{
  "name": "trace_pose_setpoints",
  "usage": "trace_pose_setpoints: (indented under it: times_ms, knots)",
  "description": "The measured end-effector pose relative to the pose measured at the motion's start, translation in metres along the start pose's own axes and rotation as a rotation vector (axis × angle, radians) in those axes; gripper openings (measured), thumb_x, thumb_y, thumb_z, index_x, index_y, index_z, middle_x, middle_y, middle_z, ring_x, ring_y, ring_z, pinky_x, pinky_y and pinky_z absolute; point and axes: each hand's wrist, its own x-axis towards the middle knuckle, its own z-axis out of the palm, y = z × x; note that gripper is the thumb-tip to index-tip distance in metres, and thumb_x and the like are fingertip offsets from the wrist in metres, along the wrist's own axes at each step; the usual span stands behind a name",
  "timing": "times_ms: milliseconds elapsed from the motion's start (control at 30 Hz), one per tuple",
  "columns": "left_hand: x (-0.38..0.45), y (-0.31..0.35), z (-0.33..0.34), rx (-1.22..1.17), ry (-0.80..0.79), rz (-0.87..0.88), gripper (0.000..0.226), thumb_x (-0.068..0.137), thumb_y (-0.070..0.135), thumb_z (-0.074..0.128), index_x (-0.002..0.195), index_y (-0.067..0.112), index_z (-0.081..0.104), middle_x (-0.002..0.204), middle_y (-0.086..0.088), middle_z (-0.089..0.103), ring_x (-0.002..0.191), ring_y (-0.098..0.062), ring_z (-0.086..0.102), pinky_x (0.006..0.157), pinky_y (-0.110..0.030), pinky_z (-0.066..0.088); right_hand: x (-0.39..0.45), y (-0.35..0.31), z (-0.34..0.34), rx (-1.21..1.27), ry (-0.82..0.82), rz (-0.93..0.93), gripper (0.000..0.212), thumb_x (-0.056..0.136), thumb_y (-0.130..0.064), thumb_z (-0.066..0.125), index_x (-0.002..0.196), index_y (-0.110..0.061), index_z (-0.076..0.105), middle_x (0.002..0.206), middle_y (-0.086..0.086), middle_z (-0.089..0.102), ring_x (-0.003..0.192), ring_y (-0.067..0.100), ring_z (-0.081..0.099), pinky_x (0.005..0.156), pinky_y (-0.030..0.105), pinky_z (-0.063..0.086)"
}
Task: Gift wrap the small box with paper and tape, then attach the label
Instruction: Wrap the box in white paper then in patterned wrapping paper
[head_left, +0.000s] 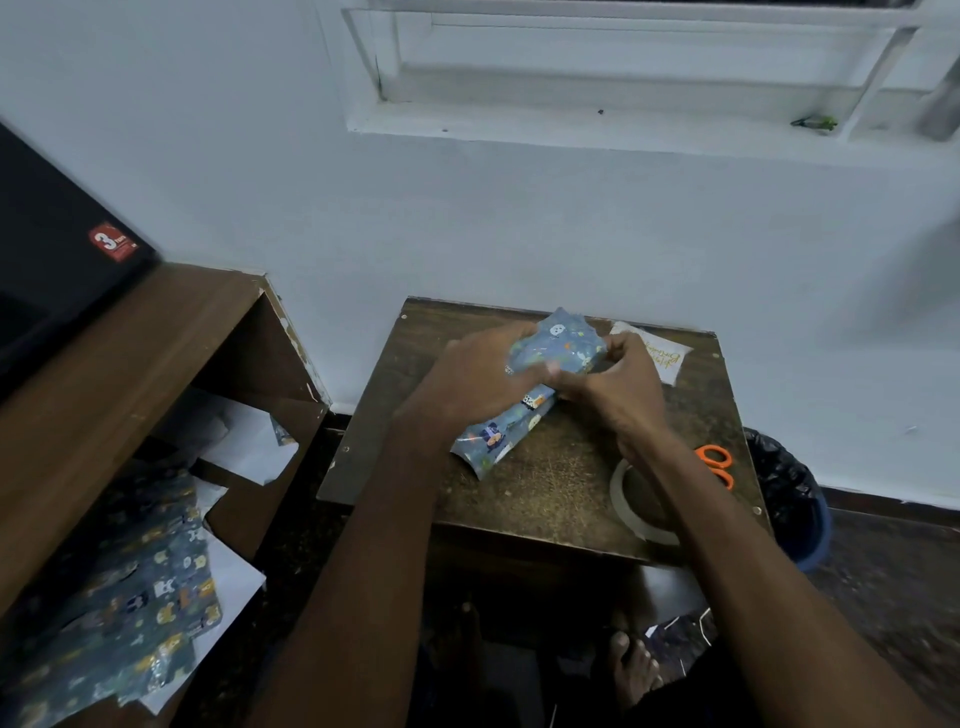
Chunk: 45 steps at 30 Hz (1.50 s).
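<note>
While both hands, left (470, 382) and right (615, 387), clasp wrapped box (540, 379) | table (545, 493) front seemingly free

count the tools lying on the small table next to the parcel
2. The tape roll lies at the table's near right side, partly under the right forearm. The orange scissors lie just beyond it by the right edge, blades hidden. More could be hidden under the arms.

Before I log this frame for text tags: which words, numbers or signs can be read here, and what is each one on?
"3", large and white, on the red sticker on the black appliance at left; the smaller print beside it is too blurred to read.
Gold script on the white label at the small table's far right corner: seen upside down and blurred, not readable for certain.
The wrapped box shows only pictures.
</note>
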Motion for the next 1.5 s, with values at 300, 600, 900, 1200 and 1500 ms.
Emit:
trace_pose_setpoints:
  times_ms: [300,600,900,1200,1500]
  knots:
    - [0.002,0.014,0.011,0.418,0.065,-0.024,0.087,0.084,0.042,0.081,0.158,0.029,0.036,0.147,-0.002,0.05,0.137,-0.027,0.049,0.108,-0.044,0.036,-0.002,-0.008,0.0,0.139,-0.045,0.044,0.063,0.069,-0.027,0.098,0.108,-0.005,0.054,0.093,0.013,0.078,0.068,0.025,0.076,0.058,0.034,0.061]
    - [-0.001,-0.001,-0.002,0.226,0.008,0.067,0.087,0.067,0.018,0.094,0.141,0.037,0.052,0.132,0.013,0.062,0.13,-0.015,0.05,0.098,-0.031,0.016,0.008,-0.001,-0.023,0.163,-0.166,0.112,0.056,0.067,-0.03,0.097,0.091,0.003,0.058,0.068,0.019,0.054,0.04,0.019,0.036,0.048,0.028,0.032]
    - [0.001,-0.014,0.001,0.066,-0.014,0.084,0.092,0.065,0.032,0.1,0.146,0.028,0.057,0.149,0.009,0.058,0.141,-0.015,0.047,0.1,-0.024,0.014,0.013,-0.011,-0.021,0.204,-0.053,0.18,0.043,0.092,-0.058,0.069,0.092,-0.014,0.065,0.063,0.004,0.052,0.043,0.016,0.039,0.043,0.023,0.03]
    - [0.002,-0.013,0.001,0.15,0.01,0.153,0.084,0.056,0.041,0.102,0.134,0.034,0.07,0.169,0.012,0.031,0.155,-0.016,0.023,0.105,-0.026,0.006,0.009,-0.016,-0.02,0.28,-0.148,0.093,0.035,0.089,0.005,0.064,0.115,-0.014,0.076,0.108,0.011,0.079,0.108,0.036,0.073,0.097,0.056,0.058]
    - [-0.003,-0.005,-0.008,0.101,0.358,0.35,0.037,0.054,0.055,0.098,0.074,0.03,0.081,0.136,0.015,0.06,0.128,-0.015,0.042,0.097,-0.034,0.023,0.007,-0.009,-0.008,-0.016,0.108,-0.256,0.008,0.09,-0.023,0.08,0.084,-0.018,0.079,0.067,-0.002,0.069,0.06,0.006,0.059,0.059,0.022,0.048]
